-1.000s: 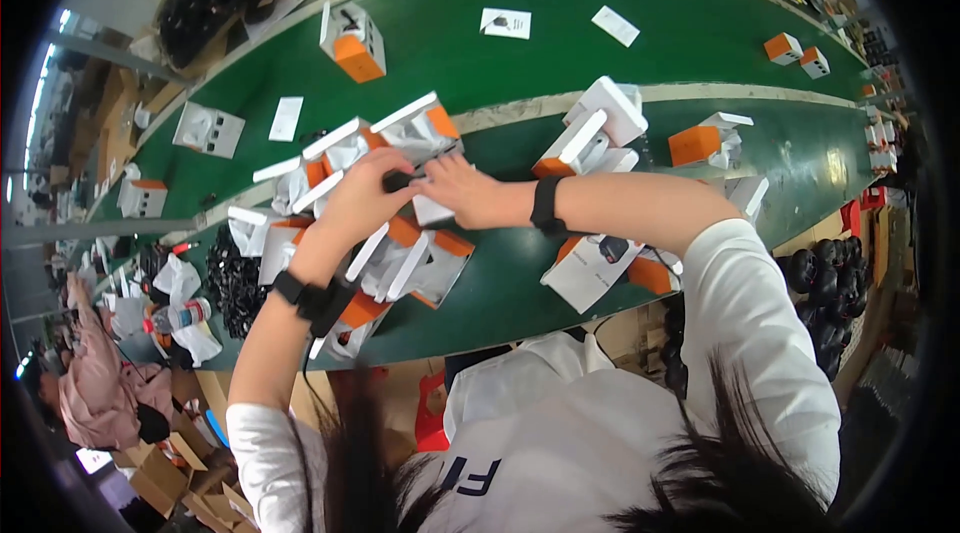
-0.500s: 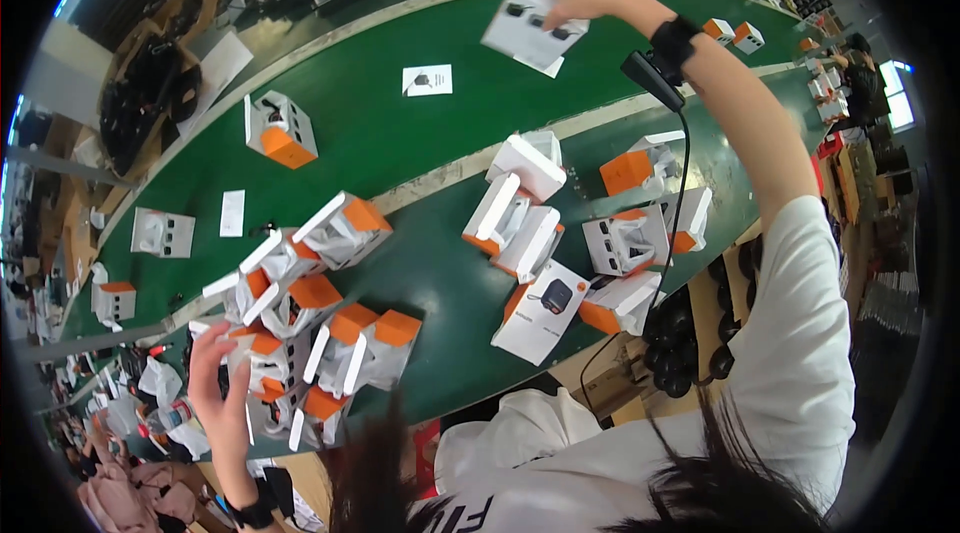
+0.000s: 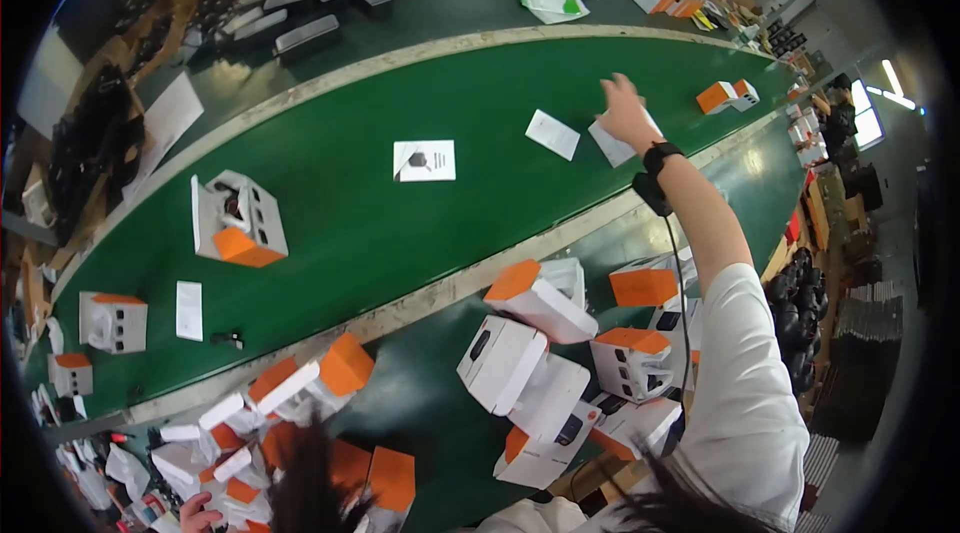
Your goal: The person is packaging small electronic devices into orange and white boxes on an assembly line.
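Note:
My right hand [image 3: 626, 115] reaches far out over the green belt, fingers stretched and apart, with a dark wrist strap on the arm. Under it lies a white sheet or leaflet [image 3: 608, 146], partly covered by the hand; whether they touch I cannot tell. A white leaflet [image 3: 553, 135] rests just left of it, and a printed card [image 3: 424, 161] lies farther left. At the lower left edge only the fingers of my left hand [image 3: 200, 514] show, bent a little and apart, beside a cluster of open white-and-orange boxes [image 3: 240, 448]. Nothing shows in them.
More white-and-orange boxes [image 3: 540, 298] crowd the near table on the right. On the belt's left stand an open box [image 3: 240, 218], a slip [image 3: 189, 311] and a small black part [image 3: 228, 340]. A black cable [image 3: 683, 293] hangs from my right wrist. Dark cases [image 3: 307, 35] lie beyond.
The white box that my right hand held is no longer in it. The view has tilted farther out, so the belt sits lower. My left hand has mostly dropped out of the picture.

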A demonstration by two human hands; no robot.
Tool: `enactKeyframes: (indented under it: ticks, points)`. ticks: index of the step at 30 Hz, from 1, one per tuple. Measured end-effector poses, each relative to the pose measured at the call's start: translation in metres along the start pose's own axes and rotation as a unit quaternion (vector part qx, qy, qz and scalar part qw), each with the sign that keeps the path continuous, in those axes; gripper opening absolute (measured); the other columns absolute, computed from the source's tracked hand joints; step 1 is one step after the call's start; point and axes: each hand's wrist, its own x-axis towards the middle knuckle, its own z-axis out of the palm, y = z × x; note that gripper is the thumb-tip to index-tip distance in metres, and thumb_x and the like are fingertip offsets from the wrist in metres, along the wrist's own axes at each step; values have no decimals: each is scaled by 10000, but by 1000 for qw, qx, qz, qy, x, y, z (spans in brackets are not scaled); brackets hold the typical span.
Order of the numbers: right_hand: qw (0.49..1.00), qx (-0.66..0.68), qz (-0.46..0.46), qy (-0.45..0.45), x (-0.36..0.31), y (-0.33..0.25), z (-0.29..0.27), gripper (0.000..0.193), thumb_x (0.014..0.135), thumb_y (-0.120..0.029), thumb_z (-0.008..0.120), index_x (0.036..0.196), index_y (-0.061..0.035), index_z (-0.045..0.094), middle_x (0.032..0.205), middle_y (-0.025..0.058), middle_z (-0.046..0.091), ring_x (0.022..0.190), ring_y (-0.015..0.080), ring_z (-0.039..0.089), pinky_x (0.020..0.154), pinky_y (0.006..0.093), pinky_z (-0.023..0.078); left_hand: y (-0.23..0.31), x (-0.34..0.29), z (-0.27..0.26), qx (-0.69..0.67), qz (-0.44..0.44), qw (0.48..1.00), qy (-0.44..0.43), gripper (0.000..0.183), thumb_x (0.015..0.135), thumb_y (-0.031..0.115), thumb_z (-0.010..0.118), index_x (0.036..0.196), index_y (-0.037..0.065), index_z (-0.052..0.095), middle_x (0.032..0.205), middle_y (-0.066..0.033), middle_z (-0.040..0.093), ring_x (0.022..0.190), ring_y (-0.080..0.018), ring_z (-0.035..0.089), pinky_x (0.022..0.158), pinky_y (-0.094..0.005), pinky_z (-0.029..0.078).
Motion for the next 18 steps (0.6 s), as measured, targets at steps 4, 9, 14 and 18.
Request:
enactKeyframes:
  ticks: [4,9,14,18]
  points:
    - [940,223,29,-256,18,-39,64,925,688,-440,704,1326,59,260,1289,268,377,1203,338,387,1001,347,312,14,43,2,-16,-181,983,-5,272,740,-72,576,999,4,546,1228,-171,458,1160,-277,431,963,-364,337]
    - [975,130,78,-161,-15,-44,96,801,683,-565,634,1271,-63,422,1139,169,447,1092,353,403,898,463,361,4,37,14,-42,159,986,-40,219,769,-34,575,984,9,573,1215,-153,469,1121,-268,468,905,-361,399]
    - [978,195,61,-44,-33,-45,102,317,748,-303,667,1009,-135,602,1020,102,514,969,311,479,841,422,389,24,38,20,-67,57,995,-51,206,775,-26,577,978,9,578,1214,-149,469,1102,-270,481,863,-359,427]
    - [852,489,74,-173,-13,-91,84,216,775,-184,648,930,-39,610,751,38,581,763,148,562,683,288,452,40,44,25,-86,-17,995,-52,196,780,-19,579,974,10,583,1214,-146,468,1087,-271,492,830,-358,449]
